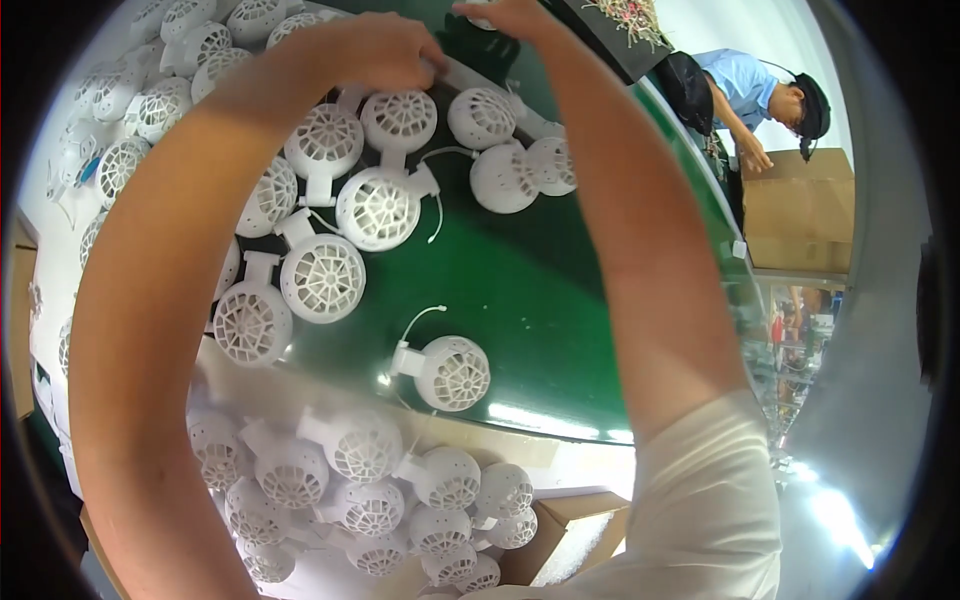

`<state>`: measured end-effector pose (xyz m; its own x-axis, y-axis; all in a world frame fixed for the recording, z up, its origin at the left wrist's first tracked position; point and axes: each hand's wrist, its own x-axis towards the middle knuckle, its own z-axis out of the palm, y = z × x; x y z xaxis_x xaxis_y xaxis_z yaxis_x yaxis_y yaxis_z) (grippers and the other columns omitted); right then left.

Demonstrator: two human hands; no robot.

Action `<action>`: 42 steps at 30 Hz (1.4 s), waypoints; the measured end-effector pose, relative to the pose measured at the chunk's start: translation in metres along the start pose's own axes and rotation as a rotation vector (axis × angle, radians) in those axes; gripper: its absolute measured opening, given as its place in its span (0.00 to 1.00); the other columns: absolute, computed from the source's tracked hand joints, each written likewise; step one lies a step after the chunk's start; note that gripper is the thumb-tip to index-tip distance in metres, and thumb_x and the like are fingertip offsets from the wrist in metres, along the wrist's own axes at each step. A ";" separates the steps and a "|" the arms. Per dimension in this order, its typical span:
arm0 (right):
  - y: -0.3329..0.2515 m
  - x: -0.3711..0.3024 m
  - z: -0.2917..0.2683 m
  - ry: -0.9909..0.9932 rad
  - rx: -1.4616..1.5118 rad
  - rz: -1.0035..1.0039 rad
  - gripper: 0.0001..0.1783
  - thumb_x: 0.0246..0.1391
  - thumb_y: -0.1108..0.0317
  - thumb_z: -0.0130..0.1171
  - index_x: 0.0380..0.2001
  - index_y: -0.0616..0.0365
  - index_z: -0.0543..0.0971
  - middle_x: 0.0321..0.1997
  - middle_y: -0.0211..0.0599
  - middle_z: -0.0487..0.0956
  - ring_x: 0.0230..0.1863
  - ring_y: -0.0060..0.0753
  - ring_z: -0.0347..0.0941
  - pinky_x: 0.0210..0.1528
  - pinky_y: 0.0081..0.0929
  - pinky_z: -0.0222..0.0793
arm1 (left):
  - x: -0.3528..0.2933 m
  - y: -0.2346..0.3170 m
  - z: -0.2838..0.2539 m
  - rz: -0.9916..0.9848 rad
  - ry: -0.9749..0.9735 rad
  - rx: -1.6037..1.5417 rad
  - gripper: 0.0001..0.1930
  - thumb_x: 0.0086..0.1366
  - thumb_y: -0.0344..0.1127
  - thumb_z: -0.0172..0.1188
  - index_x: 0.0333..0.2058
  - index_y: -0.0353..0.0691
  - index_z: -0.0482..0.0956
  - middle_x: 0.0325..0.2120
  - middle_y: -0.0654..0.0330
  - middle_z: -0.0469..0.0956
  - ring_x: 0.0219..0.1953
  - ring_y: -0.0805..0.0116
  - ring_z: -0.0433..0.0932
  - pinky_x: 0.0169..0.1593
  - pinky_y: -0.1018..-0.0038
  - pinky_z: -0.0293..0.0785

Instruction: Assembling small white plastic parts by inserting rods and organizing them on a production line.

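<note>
My left hand (385,52) reaches to the far edge of the green surface, above several white round housings with web-like grilles (400,118). Its fingers curl downward, and whatever they hold is hidden. To its right, at the top edge of the view, my right hand (508,16) is partly cut off. Its fingers close around a small white plastic piece (482,23), of which only an edge shows. Nearer to me, a single white housing (455,374) with a short stem and a thin wire lies on the green surface (500,290).
More white housings (190,45) are heaped at the far left, and others (365,450) lie along the near side. An open cardboard box (565,535) stands at the near edge. Across the table, a person in blue (745,85) reaches toward a brown carton (800,215).
</note>
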<state>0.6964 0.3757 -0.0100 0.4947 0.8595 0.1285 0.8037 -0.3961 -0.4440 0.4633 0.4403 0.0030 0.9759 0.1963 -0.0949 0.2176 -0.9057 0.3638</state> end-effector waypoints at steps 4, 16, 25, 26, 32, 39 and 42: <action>0.054 -0.038 -0.011 -0.042 0.041 -0.094 0.35 0.56 0.44 0.64 0.59 0.56 0.74 0.52 0.41 0.80 0.46 0.30 0.77 0.48 0.30 0.74 | -0.012 0.059 -0.006 -0.080 -0.035 -0.013 0.16 0.55 0.42 0.62 0.41 0.47 0.87 0.40 0.53 0.84 0.47 0.54 0.82 0.51 0.61 0.78; 0.018 -0.183 -0.072 -0.226 0.500 -0.087 0.32 0.62 0.45 0.60 0.61 0.55 0.72 0.53 0.35 0.78 0.52 0.26 0.74 0.55 0.26 0.70 | -0.043 0.080 0.014 0.121 0.673 0.252 0.11 0.62 0.41 0.56 0.36 0.46 0.85 0.34 0.55 0.83 0.41 0.57 0.82 0.46 0.59 0.78; -0.009 -0.199 -0.077 -0.348 0.343 0.012 0.29 0.64 0.49 0.59 0.60 0.56 0.74 0.51 0.35 0.79 0.52 0.27 0.74 0.55 0.26 0.69 | -0.044 0.018 -0.028 -0.070 -0.025 0.909 0.16 0.67 0.46 0.53 0.44 0.48 0.84 0.49 0.56 0.82 0.56 0.55 0.76 0.54 0.59 0.74; -0.008 -0.198 -0.087 -0.341 0.217 0.034 0.28 0.64 0.49 0.58 0.59 0.57 0.75 0.50 0.34 0.80 0.51 0.27 0.74 0.54 0.26 0.70 | -0.040 0.037 -0.040 -0.064 -0.014 0.897 0.16 0.67 0.46 0.53 0.44 0.48 0.84 0.49 0.56 0.82 0.56 0.55 0.76 0.54 0.59 0.74; -0.027 -0.094 -0.066 -0.362 0.601 -0.090 0.26 0.64 0.50 0.57 0.58 0.53 0.77 0.48 0.33 0.83 0.36 0.23 0.75 0.40 0.28 0.75 | -0.149 0.173 -0.072 -0.307 0.060 -0.391 0.11 0.63 0.42 0.56 0.35 0.45 0.84 0.31 0.54 0.82 0.41 0.58 0.82 0.46 0.55 0.77; -0.129 0.013 0.024 -0.075 0.400 -0.156 0.41 0.55 0.53 0.67 0.68 0.56 0.65 0.53 0.42 0.79 0.46 0.33 0.76 0.47 0.31 0.72 | -0.393 0.189 0.000 0.347 0.122 -0.191 0.13 0.53 0.39 0.65 0.39 0.52 0.84 0.35 0.62 0.76 0.43 0.57 0.75 0.46 0.60 0.73; -0.165 0.023 0.030 -0.443 0.741 -0.078 0.39 0.57 0.51 0.65 0.68 0.53 0.65 0.46 0.37 0.79 0.43 0.29 0.75 0.46 0.31 0.72 | -0.460 0.199 0.000 -0.094 0.110 -0.343 0.15 0.48 0.33 0.64 0.37 0.56 0.86 0.32 0.69 0.77 0.37 0.62 0.76 0.41 0.64 0.72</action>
<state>0.5648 0.4705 0.0394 0.1491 0.9831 -0.1062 0.3315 -0.1509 -0.9313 0.0575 0.1700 0.1193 0.9429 0.3294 -0.0492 0.2807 -0.7066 0.6496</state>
